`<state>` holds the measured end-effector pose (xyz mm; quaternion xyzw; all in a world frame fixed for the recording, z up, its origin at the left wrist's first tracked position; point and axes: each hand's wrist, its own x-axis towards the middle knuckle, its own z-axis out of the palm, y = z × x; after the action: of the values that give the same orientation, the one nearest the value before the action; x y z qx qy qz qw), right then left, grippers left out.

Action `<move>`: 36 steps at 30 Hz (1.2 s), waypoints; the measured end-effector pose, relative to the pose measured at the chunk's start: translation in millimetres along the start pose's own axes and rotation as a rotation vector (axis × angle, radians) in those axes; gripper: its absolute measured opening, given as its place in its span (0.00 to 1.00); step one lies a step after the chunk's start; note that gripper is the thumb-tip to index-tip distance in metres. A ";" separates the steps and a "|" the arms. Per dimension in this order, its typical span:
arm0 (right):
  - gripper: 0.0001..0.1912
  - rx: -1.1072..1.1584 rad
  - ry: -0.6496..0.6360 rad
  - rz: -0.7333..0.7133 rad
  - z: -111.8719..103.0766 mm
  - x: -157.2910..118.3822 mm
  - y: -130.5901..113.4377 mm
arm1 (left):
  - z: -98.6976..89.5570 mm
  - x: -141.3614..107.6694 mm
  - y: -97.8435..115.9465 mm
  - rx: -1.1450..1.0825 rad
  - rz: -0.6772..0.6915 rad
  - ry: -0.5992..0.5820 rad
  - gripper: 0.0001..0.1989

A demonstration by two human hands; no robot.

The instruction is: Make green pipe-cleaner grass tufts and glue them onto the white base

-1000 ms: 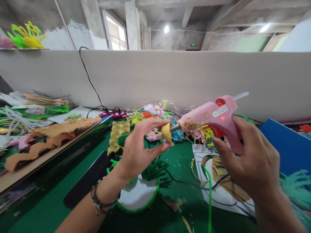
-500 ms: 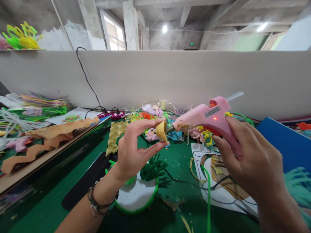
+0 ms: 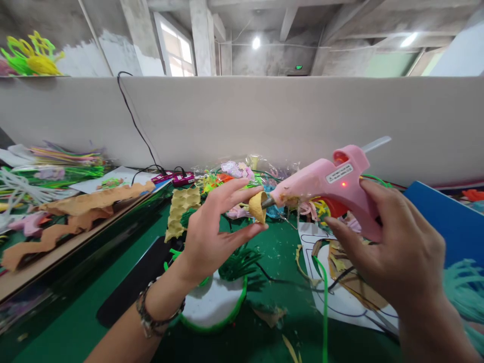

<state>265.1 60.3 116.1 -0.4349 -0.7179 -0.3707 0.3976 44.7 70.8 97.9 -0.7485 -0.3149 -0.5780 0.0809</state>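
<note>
Between the thumb and fingers of my left hand is a small yellow cup-shaped piece, its opening turned to the right. My right hand grips the handle of a pink hot glue gun; its red light is lit and a clear glue stick pokes out of the back. The metal nozzle reaches into the opening of the yellow piece; whether it touches the inside is hidden. Below my left hand, a white disc with a green rim carries a dark green tuft.
A yellow egg-tray piece lies behind my left hand. White paper with drawn lines, cardboard and scissors are at the right. Pipe cleaners and brown paper strips fill the left. A blue panel leans at far right.
Both hands have shifted slightly right with the yellow piece and the glue gun. The left fingers have spread a little, and the piece has turned slightly.
</note>
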 end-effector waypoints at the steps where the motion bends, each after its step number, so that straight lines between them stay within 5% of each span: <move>1: 0.23 -0.009 0.001 0.003 0.6 -0.3 0.3 | -0.3 0.6 0.2 -0.002 0.004 -0.015 0.20; 36: 0.17 -0.099 0.076 -0.066 -10.9 0.1 -1.6 | 2.1 1.2 -5.0 -0.560 -0.283 -0.065 0.18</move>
<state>266.3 50.2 120.3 -0.4157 -0.6971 -0.4348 0.3900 43.7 76.3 97.0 -0.7085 -0.2471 -0.6234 -0.2198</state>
